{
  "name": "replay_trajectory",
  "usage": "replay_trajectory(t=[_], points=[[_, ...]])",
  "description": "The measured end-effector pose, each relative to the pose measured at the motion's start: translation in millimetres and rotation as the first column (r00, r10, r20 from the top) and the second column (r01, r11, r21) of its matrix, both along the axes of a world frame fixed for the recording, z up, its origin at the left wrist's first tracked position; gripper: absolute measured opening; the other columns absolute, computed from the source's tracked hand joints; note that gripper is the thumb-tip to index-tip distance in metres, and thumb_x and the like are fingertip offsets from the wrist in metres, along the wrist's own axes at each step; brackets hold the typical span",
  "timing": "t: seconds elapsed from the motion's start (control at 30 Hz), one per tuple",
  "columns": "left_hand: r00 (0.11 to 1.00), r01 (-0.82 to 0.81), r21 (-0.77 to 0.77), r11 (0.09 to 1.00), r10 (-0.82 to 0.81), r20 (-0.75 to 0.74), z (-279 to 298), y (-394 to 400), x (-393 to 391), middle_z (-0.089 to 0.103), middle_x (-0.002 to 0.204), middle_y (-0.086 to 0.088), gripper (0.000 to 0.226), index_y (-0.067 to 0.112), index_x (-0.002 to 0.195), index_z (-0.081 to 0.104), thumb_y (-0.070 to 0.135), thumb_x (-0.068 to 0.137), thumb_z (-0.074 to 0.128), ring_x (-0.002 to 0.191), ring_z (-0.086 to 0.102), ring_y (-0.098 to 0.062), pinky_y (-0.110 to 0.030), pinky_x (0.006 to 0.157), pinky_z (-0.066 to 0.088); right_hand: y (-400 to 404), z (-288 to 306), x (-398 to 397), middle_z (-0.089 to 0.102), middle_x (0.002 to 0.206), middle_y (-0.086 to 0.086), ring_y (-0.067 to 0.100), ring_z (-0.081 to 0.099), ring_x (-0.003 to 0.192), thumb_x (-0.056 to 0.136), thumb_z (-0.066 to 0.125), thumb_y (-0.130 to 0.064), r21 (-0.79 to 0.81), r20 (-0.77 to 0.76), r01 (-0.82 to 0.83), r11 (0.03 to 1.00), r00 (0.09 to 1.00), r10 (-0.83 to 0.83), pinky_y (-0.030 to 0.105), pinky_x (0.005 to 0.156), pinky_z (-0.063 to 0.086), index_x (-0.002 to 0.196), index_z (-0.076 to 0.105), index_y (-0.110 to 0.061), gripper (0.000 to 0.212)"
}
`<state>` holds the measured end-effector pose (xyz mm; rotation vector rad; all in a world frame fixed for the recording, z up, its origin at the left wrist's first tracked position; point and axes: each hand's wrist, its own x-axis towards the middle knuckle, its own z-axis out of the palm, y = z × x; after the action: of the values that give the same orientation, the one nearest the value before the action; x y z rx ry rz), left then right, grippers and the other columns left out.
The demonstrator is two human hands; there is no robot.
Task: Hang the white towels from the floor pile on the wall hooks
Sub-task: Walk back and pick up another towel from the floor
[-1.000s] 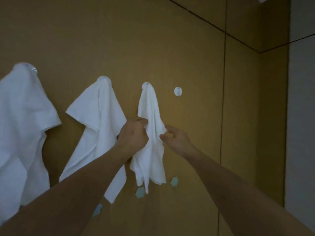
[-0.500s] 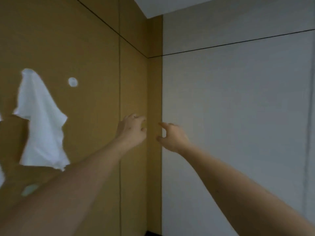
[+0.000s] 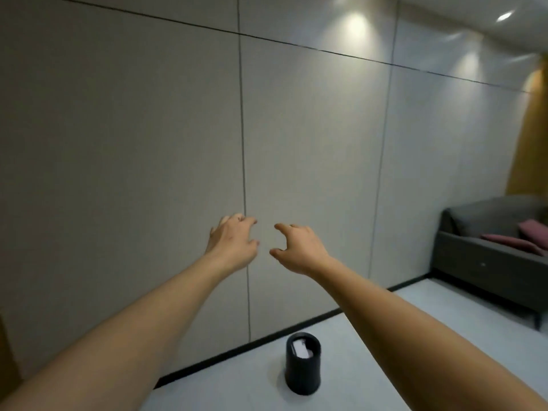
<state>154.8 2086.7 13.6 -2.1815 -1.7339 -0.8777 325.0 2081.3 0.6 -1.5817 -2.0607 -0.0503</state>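
Lounge-like room: grey sofa (image 3: 492, 250) with pink cushions (image 3: 530, 235), panelled wall (image 3: 148, 143), black bin (image 3: 303, 367).

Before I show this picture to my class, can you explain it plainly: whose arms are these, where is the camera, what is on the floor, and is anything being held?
There is no machine here. The camera sits on a person's head and looks forward and down, so the two bare arms reaching into the picture are that person's own. The left hand and right hand are stretched out side by side in front of a grey wall, fingers loosely curled, and neither holds anything. On the pale floor, near the wall, stands a black bin with something white inside. At the far right is a grey sofa with dark red cushions. No towels or hooks show in this picture.
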Motion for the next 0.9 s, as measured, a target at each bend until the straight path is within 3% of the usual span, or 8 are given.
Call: replay_trajectory(t=[0.2,0.5,0.7,0.9], points=[[0.944,0.317,-0.125,0.94,-0.325,-0.051,-47,37,213,0.05,0.136,0.001,0.052,0.027,0.136,0.049,0.041,0.087,0.06,0.128,0.043,-0.023,-0.039,0.102,0.04,-24,-45,205,0.051,0.14,0.008,0.03,0.041,0.131,0.089,0.06,-0.046,-0.124,-0.023,0.327,0.937,0.943,-0.332,0.046,0.105,0.04,0.148,0.036,-0.023,0.068],[0.704,0.687,-0.22,0.693,-0.71,-0.038,-112,63,504,0.051,0.133,0.001,0.049,0.028,0.134,0.047,0.04,0.088,0.059,0.122,0.045,-0.023,-0.04,0.097,0.041,-61,-110,446,0.048,0.145,0.003,0.026,0.043,0.133,0.089,0.061,-0.044,-0.261,-0.019,0.699,0.665,0.685,-0.728,0.041,0.105,0.042,0.145,0.041,-0.022,0.063],[0.53,0.816,-0.268,0.513,-0.848,-0.011,-141,95,666,0.05,0.133,-0.001,0.049,0.025,0.135,0.047,0.04,0.089,0.058,0.121,0.045,-0.024,-0.04,0.097,0.042,-49,-133,578,0.048,0.145,0.004,0.026,0.047,0.13,0.09,0.061,-0.041,-0.358,0.01,0.814,0.457,0.493,-0.87,0.041,0.103,0.045,0.146,0.041,-0.022,0.063],[0.441,0.827,-0.394,0.401,-0.898,0.013,-180,138,772,0.045,0.141,-0.002,0.051,0.024,0.139,0.044,0.035,0.09,0.058,0.128,0.04,-0.026,-0.041,0.102,0.038,-31,-171,674,0.05,0.14,0.007,0.028,0.048,0.128,0.089,0.061,-0.037,-0.455,0.024,0.828,0.328,0.38,-0.925,0.042,0.102,0.045,0.145,0.042,-0.019,0.062]])
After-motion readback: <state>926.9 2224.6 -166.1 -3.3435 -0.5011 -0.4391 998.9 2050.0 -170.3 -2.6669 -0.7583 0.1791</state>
